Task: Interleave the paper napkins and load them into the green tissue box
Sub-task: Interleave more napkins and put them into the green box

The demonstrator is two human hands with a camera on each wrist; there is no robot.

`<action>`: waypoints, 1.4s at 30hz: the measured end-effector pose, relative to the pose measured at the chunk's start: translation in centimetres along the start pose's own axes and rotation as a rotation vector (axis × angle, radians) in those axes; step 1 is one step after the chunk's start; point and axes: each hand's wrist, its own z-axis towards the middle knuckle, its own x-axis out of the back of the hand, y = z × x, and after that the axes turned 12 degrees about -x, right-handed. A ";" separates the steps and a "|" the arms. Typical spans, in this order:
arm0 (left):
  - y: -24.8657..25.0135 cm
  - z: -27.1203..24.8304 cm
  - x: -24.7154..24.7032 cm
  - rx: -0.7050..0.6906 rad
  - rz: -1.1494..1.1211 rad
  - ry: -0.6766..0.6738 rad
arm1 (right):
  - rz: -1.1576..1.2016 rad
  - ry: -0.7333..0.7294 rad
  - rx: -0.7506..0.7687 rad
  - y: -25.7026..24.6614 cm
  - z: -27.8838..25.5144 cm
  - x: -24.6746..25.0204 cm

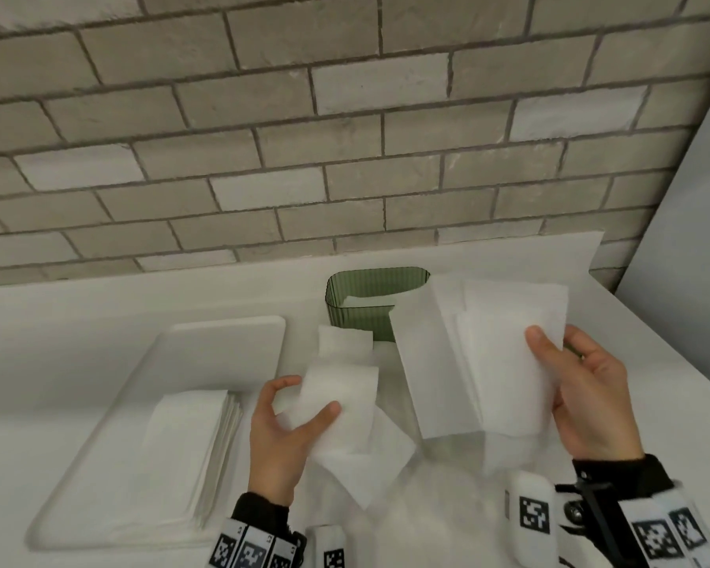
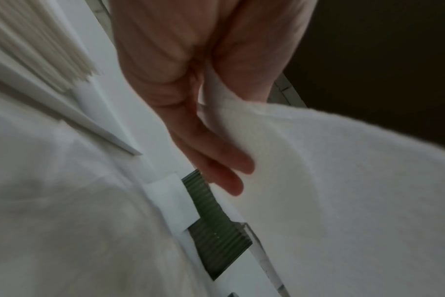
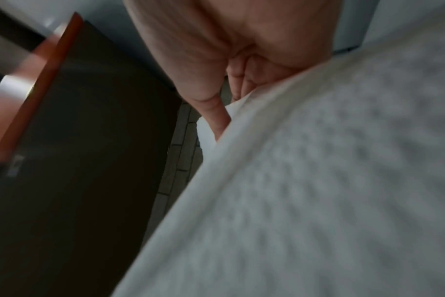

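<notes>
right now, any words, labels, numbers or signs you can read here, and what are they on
Left wrist band: small characters above its black-and-white square markers, too blurred to read.
Right wrist band: square coded markers only, no letters I can make out.
Green tissue box: no label visible.
Napkins held in the left hand and right hand: plain white, no print.
Napkin stack: plain.

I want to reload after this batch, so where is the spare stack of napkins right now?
In the head view the napkin stack lies on the white tray at the left, beside the left hand.
</notes>
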 end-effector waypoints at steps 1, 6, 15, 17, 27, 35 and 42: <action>-0.3 -0.2 0.2 0.004 0.008 -0.002 | -0.033 0.010 0.001 0.2 0.0 0.3; -1.5 -1.0 0.6 0.066 -0.014 -0.006 | -0.181 -0.072 -0.118 1.1 0.1 0.5; 1.3 -3.1 -1.1 -0.241 -0.031 -0.008 | 0.021 -0.247 -0.306 2.9 -0.8 -2.9; 1.5 -3.5 -1.3 -0.288 0.021 -0.027 | 0.064 -0.244 -0.383 3.7 -0.9 -3.5; 4.3 -5.1 -3.2 -0.055 -0.179 -0.135 | 0.075 -0.271 -0.606 7.0 -2.3 -5.5; 3.5 -5.0 -2.9 -0.059 -0.175 -0.072 | 0.088 -0.257 -0.603 7.5 -2.8 -5.7; 3.2 -5.2 -2.7 -0.087 -0.196 -0.101 | 0.123 -0.353 -0.737 6.9 -3.3 -5.8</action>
